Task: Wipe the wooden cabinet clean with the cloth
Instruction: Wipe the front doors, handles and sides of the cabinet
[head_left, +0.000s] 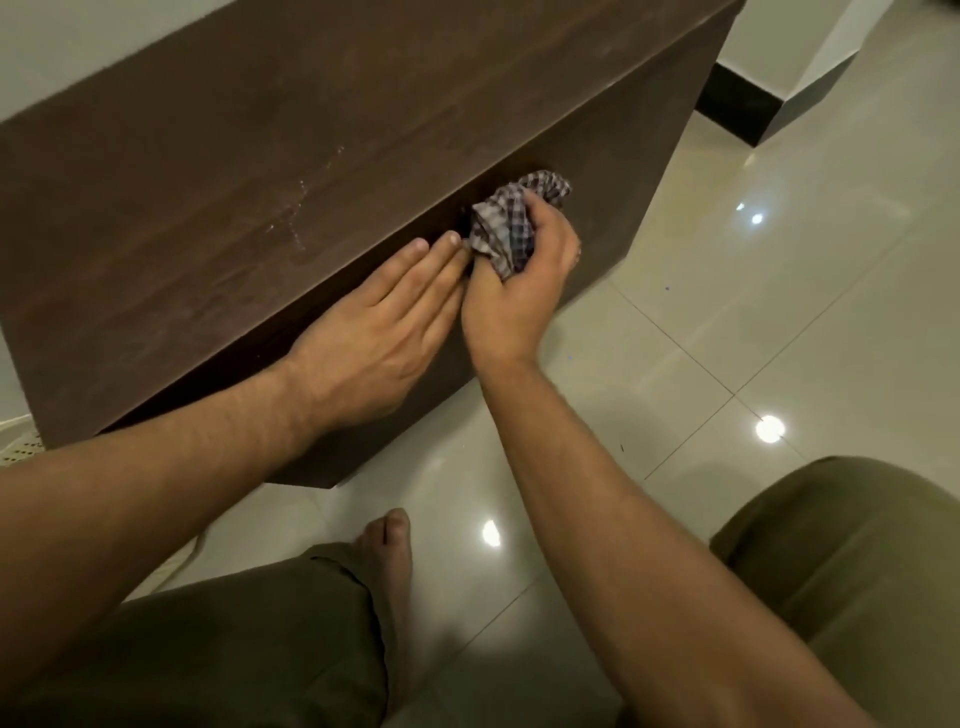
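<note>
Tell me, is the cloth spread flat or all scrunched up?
Scrunched up. The checked cloth is bunched in the right hand, pressed against the cabinet front.

Both forearms are bare to the picture's near edge, with no sleeves, watch or rings on the left hand (384, 317) or the right hand (514, 291). Olive-green trousers (857, 561) cover both legs, loosely creased. One bare foot (387, 551) shows on the near left.

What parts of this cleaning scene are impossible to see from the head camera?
- Cabinet: its front face sits in deep shadow under the top's edge; far corner cut off by the frame.
- Cloth: partly bunched inside the right hand.
- Surface under the flat left hand: covered.
</note>
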